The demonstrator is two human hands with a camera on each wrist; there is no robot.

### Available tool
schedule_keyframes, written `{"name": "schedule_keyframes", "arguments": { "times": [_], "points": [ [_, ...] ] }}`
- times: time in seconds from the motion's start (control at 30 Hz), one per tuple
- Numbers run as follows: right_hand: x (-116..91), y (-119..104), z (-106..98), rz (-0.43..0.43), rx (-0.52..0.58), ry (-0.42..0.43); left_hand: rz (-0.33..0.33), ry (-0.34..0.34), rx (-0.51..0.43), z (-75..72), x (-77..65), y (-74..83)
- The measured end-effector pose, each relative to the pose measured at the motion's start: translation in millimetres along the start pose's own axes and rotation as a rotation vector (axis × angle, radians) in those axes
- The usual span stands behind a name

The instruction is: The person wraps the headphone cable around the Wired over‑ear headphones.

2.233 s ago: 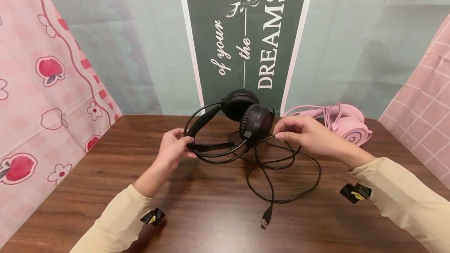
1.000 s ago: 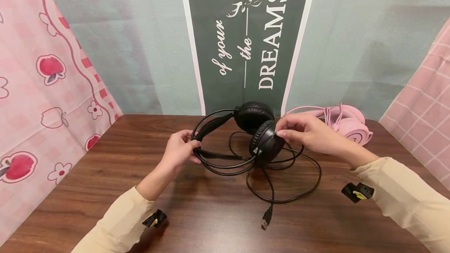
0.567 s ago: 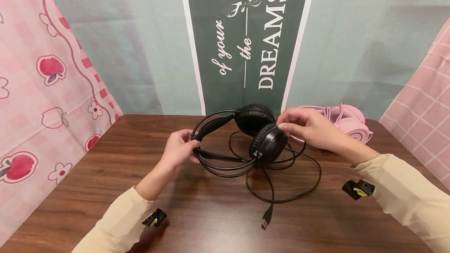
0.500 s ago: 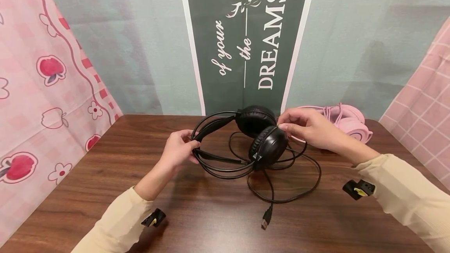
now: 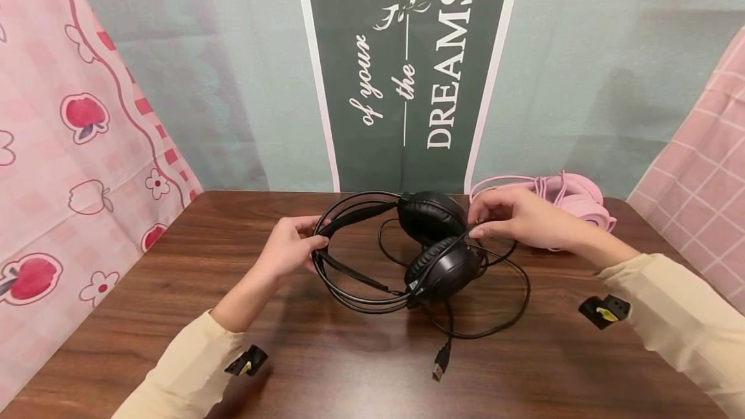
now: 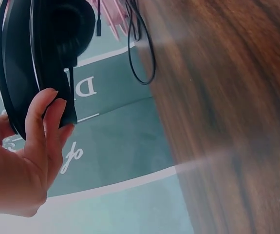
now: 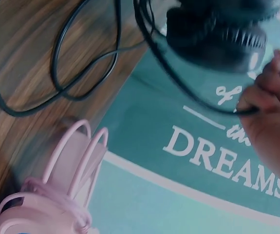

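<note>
My left hand (image 5: 286, 247) grips the black headphones (image 5: 451, 270) at the top of the headband, thumb on the near side and fingers behind. The headband lies sideways, its two ear cups pointing right. At the ear cups, my right hand (image 5: 520, 220) pinches the black cable (image 5: 507, 323) between thumb and fingertips; one stretch runs from there across the near cup. In the right wrist view the cable (image 7: 178, 85) bows down from the headphones into the fingers. Loose loops lie on the table below, ending in a USB plug (image 5: 440, 362) toward me.
Pink headphones (image 5: 582, 196), their cord bundled, lie at the back right of the wooden table (image 5: 349, 367), just behind my right hand. A grey-green cloth with white lettering (image 5: 451, 63) hangs behind the table; pink patterned cloths (image 5: 87, 115) flank both sides.
The black headphones have tilted and come down, their ear cups now lower and closer to me. My right hand has shifted slightly right and down with the cable. The left still grips the headband.
</note>
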State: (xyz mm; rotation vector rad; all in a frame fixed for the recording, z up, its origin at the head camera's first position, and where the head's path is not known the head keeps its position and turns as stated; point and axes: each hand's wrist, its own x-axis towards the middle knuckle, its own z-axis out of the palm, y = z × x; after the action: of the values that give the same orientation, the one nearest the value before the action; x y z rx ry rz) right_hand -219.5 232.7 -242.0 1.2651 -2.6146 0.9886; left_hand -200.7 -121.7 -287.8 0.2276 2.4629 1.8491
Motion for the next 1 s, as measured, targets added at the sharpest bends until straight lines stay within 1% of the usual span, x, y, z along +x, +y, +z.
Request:
{"name": "schedule_keyframes", "arguments": {
  "times": [0.1, 0.17, 0.23, 0.33, 0.4, 0.47, 0.6, 0.67, 0.73, 0.87, 1.0],
  "points": [
    [-3, 7, -5, -0.018, 0.021, -0.029, -0.012, -0.013, -0.003, -1.7, -0.8, -1.6],
    [-6, 11, -7, 0.003, 0.04, -0.043, -0.019, -0.027, -0.022, -2.7, -1.1, -2.6],
    [-8, 15, -10, 0.039, 0.059, -0.053, -0.02, -0.039, -0.034, -3.4, -1.4, -3.4],
    [-12, 20, -13, 0.11, 0.053, -0.055, -0.026, -0.056, -0.045, -4.4, -1.7, -4.5],
    [-14, 22, -16, 0.153, 0.04, -0.052, -0.03, -0.063, -0.05, -5.4, -1.7, -5.2],
    [-16, 24, -17, 0.171, 0.013, -0.046, -0.035, -0.069, -0.065, -6.8, -1.4, -5.6],
    [-19, 26, -19, 0.259, 0.033, -0.061, -0.037, -0.07, -0.076, -10.3, -1.6, -4.8],
    [-19, 28, -20, 0.276, 0.055, -0.077, -0.036, -0.068, -0.065, -12.3, -2.2, -3.9],
    [-21, 32, -21, 0.272, 0.061, -0.092, -0.033, -0.064, -0.047, -14.3, -2.9, -3.1],
    [-26, 42, -25, 0.219, 0.035, -0.119, -0.041, -0.057, -0.028, -18.1, -5.0, -3.6],
    [-31, 47, -29, 0.229, 0.014, -0.138, -0.06, -0.057, -0.044, -20.4, -6.6, -5.9]
  ]
}}
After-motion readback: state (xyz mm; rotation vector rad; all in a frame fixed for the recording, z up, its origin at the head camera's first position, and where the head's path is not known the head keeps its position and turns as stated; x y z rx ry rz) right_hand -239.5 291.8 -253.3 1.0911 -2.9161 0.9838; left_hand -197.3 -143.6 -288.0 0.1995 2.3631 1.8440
